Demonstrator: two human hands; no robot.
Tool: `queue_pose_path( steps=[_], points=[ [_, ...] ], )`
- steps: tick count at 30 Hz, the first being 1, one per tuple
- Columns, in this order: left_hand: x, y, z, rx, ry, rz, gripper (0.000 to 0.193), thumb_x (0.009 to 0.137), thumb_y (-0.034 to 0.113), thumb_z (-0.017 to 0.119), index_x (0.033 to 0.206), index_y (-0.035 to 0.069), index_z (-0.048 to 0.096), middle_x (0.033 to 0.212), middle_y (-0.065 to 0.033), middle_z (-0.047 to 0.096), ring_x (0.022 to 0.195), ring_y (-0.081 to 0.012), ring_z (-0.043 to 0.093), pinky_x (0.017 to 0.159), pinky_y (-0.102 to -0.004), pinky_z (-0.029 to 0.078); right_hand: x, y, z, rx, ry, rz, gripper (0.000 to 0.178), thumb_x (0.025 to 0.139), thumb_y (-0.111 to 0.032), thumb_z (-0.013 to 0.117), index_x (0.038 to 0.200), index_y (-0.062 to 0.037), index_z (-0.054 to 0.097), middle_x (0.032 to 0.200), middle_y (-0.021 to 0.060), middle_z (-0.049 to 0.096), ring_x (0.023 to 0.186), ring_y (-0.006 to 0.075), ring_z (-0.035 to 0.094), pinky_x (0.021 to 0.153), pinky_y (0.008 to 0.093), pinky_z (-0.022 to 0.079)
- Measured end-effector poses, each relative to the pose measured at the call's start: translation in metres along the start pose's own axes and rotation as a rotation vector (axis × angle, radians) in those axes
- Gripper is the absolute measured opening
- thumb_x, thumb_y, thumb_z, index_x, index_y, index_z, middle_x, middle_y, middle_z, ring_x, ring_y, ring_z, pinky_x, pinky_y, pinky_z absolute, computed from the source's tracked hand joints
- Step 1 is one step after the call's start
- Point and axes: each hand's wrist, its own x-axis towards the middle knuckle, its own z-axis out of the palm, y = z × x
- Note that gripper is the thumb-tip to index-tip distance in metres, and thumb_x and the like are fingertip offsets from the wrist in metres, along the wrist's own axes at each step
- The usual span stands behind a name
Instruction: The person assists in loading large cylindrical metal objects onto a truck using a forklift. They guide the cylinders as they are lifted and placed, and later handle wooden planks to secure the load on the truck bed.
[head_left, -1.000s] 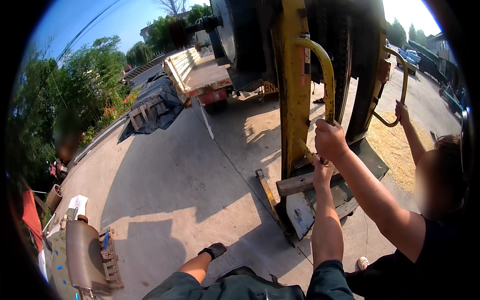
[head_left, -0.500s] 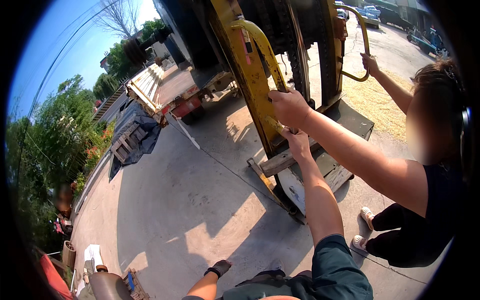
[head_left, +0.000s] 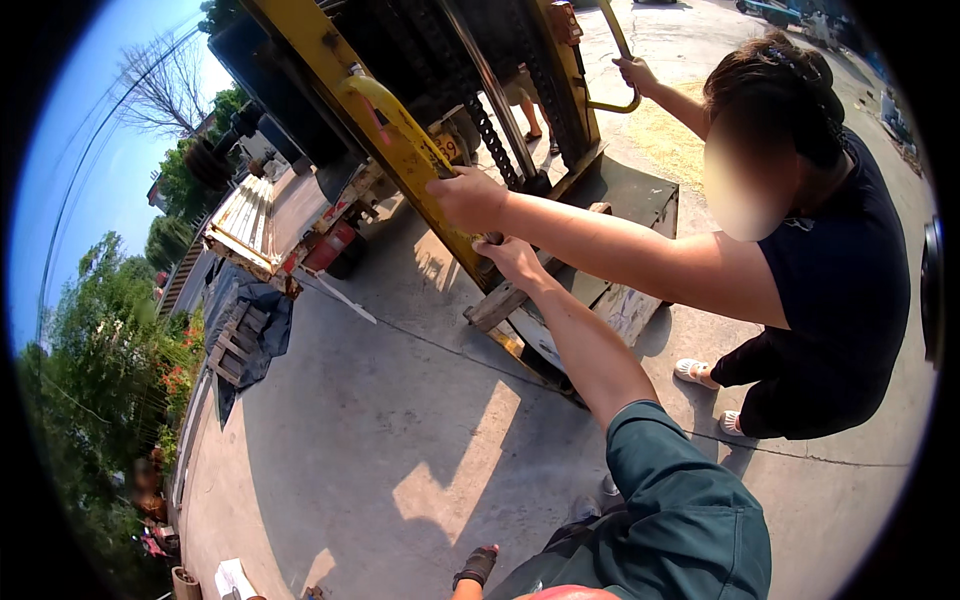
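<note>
My bare right hand (head_left: pixel 514 262) is closed around the lower end of a bent yellow handle (head_left: pixel 405 122) on the upright frame of a yellow lift stacker (head_left: pixel 345 95). Just above it, a co-worker's hand (head_left: pixel 470 200) grips the same handle. That person's other hand (head_left: pixel 636 74) holds a second yellow handle (head_left: pixel 622 40) on the far side of the frame. Low in the picture, my left hand (head_left: pixel 477 566) hangs by my body in a dark fingerless glove. Nothing shows in it, and its fingers are mostly hidden.
A wooden beam (head_left: pixel 497 305) lies across the stacker's base. Behind stands a flatbed truck (head_left: pixel 285 225), with a pallet (head_left: pixel 238 343) on dark sheeting at the left. The co-worker (head_left: pixel 835 260) stands close on my right. Yellow grain (head_left: pixel 668 140) covers ground beyond the stacker.
The stacker and truck sit further left in the picture, and the co-worker shows more fully. My right hand stays on the handle. A person's legs have appeared behind the stacker.
</note>
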Motion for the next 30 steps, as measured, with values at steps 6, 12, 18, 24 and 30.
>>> queue_pose_path(
  steps=[6,12,18,24,30],
  points=[
    [-0.021,-0.009,0.024,0.114,-0.053,-0.085,0.061,0.097,0.056,0.037,0.117,0.006,0.066,0.125,-0.0228,0.060,0.120,-0.0412,0.053,0.101,-0.0472,0.042,0.013,0.014,-0.003,0.004,-0.054,-0.042,0.024,0.084,-0.011,0.071,0.084,-0.0043,0.048,0.079,-0.0032,0.043,0.076,0.0106,0.042,0.072,0.0285,0.038],
    [-0.029,0.005,0.038,0.050,-0.085,-0.115,0.059,0.096,0.055,0.041,0.119,0.007,0.065,0.125,-0.0220,0.061,0.122,-0.0394,0.053,0.102,-0.0459,0.042,0.012,0.020,-0.001,0.189,-0.110,-0.096,0.021,0.086,-0.006,0.069,0.082,-0.0073,0.048,0.077,-0.0048,0.039,0.073,0.0083,0.038,0.069,0.0258,0.034],
    [-0.045,0.046,0.015,-0.248,-0.015,-0.194,0.058,0.091,0.054,0.056,0.121,0.004,0.063,0.125,-0.0181,0.064,0.121,-0.0344,0.056,0.101,-0.0406,0.043,0.009,0.015,0.001,0.166,-0.127,-0.026,0.015,0.088,-0.009,0.071,0.088,-0.0051,0.056,0.081,-0.0035,0.049,0.078,0.0090,0.046,0.077,0.0263,0.039],
    [-0.033,0.053,-0.009,-0.294,0.100,-0.116,0.054,0.092,0.051,0.057,0.117,0.004,0.064,0.121,-0.0182,0.065,0.118,-0.0335,0.058,0.098,-0.0389,0.044,0.011,0.029,0.002,0.238,-0.075,-0.018,0.012,0.090,-0.009,0.068,0.093,-0.0042,0.057,0.088,-0.0015,0.053,0.087,0.0103,0.051,0.089,0.0273,0.041],
    [0.016,-0.033,-0.033,-0.187,-0.002,-0.100,0.052,0.093,0.050,0.054,0.113,0.003,0.067,0.118,-0.0199,0.066,0.117,-0.0357,0.058,0.099,-0.0399,0.044,0.014,0.035,0.009,0.297,-0.035,-0.037,0.012,0.092,-0.008,0.067,0.094,-0.0048,0.056,0.093,-0.0007,0.056,0.089,0.0098,0.052,0.089,0.0260,0.040]
  ],
)
